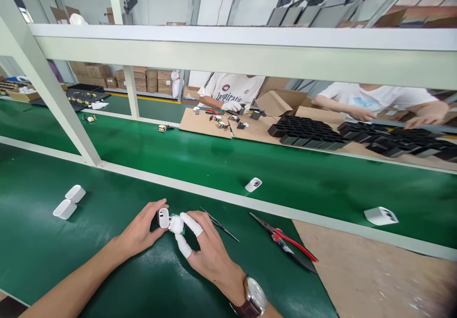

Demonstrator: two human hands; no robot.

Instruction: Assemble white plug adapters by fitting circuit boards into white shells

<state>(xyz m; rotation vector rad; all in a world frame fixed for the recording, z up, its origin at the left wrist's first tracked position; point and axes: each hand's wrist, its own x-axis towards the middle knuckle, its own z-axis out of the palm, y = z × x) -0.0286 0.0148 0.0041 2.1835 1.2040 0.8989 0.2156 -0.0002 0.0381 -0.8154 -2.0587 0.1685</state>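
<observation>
Over the green bench, my left hand [144,227] pinches a small white plastic charger cover [163,218] with dark slots in its face. Thumb and forefinger of my right hand [203,246], both in white finger cots, close around a white rounded part with a green circuit board [176,224]. The two pieces sit side by side, seemingly touching; whether they are joined I cannot tell. Just right of my right hand lie tweezers [223,226]. Farther right are long-nose pliers [282,242] with red and black handles. Two white oval housings [70,202] stand at the left.
A white rail [200,192] divides my bench from a green conveyor belt carrying white housings [253,184] and small circuit assemblies [164,128]. Cardboard [385,275] covers the right corner. An upright post [67,99] rises at left. Across, two people work beside black trays [309,132].
</observation>
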